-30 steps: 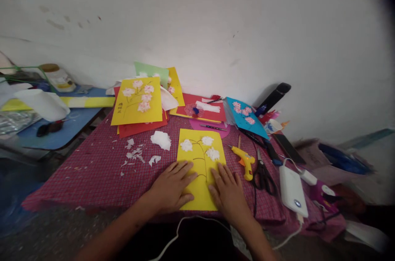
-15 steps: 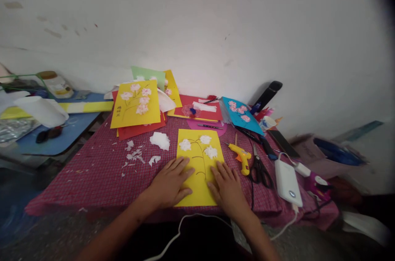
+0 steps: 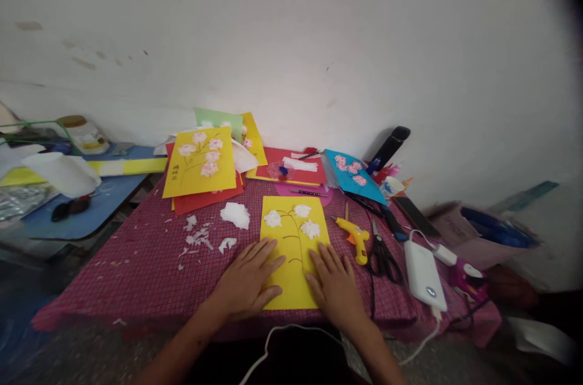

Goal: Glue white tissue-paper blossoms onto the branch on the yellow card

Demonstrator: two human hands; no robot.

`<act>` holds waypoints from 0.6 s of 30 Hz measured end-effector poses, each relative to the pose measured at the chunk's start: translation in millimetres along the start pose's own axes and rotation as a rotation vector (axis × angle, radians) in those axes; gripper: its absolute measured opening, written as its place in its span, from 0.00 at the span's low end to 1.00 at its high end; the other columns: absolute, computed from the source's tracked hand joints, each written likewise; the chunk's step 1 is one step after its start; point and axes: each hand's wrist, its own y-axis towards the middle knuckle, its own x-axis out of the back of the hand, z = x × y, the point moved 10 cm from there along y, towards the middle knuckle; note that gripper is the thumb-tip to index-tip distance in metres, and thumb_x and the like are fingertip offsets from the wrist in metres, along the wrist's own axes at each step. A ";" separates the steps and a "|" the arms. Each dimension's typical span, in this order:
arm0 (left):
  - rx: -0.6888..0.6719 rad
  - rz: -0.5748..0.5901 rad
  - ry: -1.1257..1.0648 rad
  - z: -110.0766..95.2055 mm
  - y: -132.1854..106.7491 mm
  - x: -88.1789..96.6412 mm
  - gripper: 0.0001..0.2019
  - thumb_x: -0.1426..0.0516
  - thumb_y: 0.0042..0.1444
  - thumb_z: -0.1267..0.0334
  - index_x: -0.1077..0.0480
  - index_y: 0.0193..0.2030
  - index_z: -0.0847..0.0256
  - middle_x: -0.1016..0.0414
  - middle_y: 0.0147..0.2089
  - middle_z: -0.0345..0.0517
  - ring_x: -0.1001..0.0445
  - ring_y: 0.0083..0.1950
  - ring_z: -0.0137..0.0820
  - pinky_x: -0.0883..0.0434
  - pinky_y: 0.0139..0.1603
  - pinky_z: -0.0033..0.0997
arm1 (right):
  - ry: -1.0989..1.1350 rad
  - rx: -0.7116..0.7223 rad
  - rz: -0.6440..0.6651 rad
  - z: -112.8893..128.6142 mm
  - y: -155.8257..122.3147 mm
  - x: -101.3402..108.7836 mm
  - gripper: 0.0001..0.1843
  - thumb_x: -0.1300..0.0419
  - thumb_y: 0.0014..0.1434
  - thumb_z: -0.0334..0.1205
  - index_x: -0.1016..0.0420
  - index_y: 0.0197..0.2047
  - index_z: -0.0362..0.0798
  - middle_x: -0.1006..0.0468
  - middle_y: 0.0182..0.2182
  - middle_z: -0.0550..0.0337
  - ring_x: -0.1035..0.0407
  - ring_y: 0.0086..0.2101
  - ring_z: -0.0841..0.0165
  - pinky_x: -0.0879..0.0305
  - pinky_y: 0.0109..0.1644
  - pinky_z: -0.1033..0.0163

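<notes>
A yellow sheet of paper [image 3: 291, 294] lies in front of me on the checked cloth. It carries a drawn branching stem and three white paper flowers [image 3: 311, 228] in its upper half. My left hand [image 3: 248, 279] rests flat on the sheet's left edge, fingers stretched out. Across from it, my right hand [image 3: 336, 285] lies over the right edge, its fingers also spread. Neither hand holds anything. To the left are white paper scraps [image 3: 199, 237] and a larger white piece [image 3: 235, 215]. Right of the sheet lie a yellow glue gun [image 3: 355, 238] and black-handled scissors [image 3: 384, 260].
Yellow cards with pink flowers [image 3: 200, 163] are stacked at the back left. A blue card [image 3: 353, 175] leans at the back right, near a paper cup [image 3: 392, 186]. A white power bank [image 3: 425, 275] with cables sits at the right. A blue table [image 3: 100, 209] adjoins on the left.
The view has tilted up slightly, so everything sits a little lower in the picture. Both hands stay flat on the yellow sheet, with hardly any movement.
</notes>
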 end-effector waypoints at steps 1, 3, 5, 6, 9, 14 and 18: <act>-0.002 0.000 -0.001 0.1 0.1 -0.4 0.29 0.51 0.67 0.44 0.45 0.72 0.48 0.55 0.77 0.47 0.54 0.76 0.45 0.51 0.73 0.51 | 0.007 -0.004 0.007 0.0 1.7 0.7 0.30 0.53 0.69 0.54 0.39 0.70 0.53 0.45 0.71 0.54 0.51 0.69 0.51 0.54 0.67 0.36; -0.003 0.005 -0.003 0.7 0.4 -2.0 0.30 0.51 0.66 0.44 0.45 0.72 0.49 0.55 0.77 0.47 0.54 0.76 0.46 0.50 0.73 0.53 | 0.019 -0.012 0.018 0.7 4.2 2.3 0.30 0.53 0.69 0.54 0.38 0.70 0.54 0.46 0.71 0.54 0.51 0.69 0.50 0.54 0.67 0.35; -0.004 0.013 -0.004 0.8 0.3 -3.4 0.30 0.50 0.66 0.43 0.44 0.71 0.49 0.55 0.77 0.48 0.54 0.76 0.46 0.50 0.73 0.53 | 0.024 -0.017 0.025 2.2 4.4 2.8 0.29 0.52 0.69 0.53 0.38 0.69 0.53 0.45 0.71 0.53 0.51 0.69 0.50 0.55 0.67 0.35; -0.008 0.015 -0.005 0.5 0.1 -3.5 0.30 0.50 0.66 0.43 0.44 0.71 0.49 0.55 0.77 0.47 0.54 0.76 0.46 0.50 0.73 0.53 | 0.025 -0.018 0.028 3.5 3.5 2.2 0.29 0.52 0.69 0.53 0.38 0.69 0.53 0.45 0.71 0.53 0.51 0.69 0.50 0.55 0.67 0.35; -0.018 0.009 -0.015 -0.7 -0.7 -2.3 0.29 0.49 0.66 0.44 0.44 0.71 0.48 0.55 0.77 0.46 0.54 0.76 0.45 0.51 0.73 0.51 | 0.029 -0.018 0.026 6.5 -1.7 -0.1 0.29 0.51 0.68 0.51 0.38 0.69 0.52 0.45 0.71 0.52 0.50 0.68 0.49 0.54 0.67 0.35; -0.011 0.019 -0.028 0.9 -1.0 -4.1 0.29 0.47 0.65 0.46 0.43 0.71 0.47 0.56 0.77 0.45 0.55 0.76 0.44 0.53 0.74 0.51 | 0.104 0.015 0.002 -1.7 7.0 14.7 0.26 0.47 0.66 0.44 0.32 0.65 0.49 0.35 0.67 0.49 0.41 0.64 0.52 0.45 0.66 0.43; -0.003 0.028 -0.047 1.6 -1.6 -5.3 0.28 0.46 0.64 0.47 0.42 0.70 0.47 0.54 0.77 0.45 0.55 0.76 0.44 0.53 0.74 0.51 | 0.213 0.004 -0.082 -29.7 54.9 56.2 0.22 0.49 0.65 0.37 0.28 0.60 0.44 0.23 0.56 0.46 0.30 0.55 0.58 0.37 0.61 0.52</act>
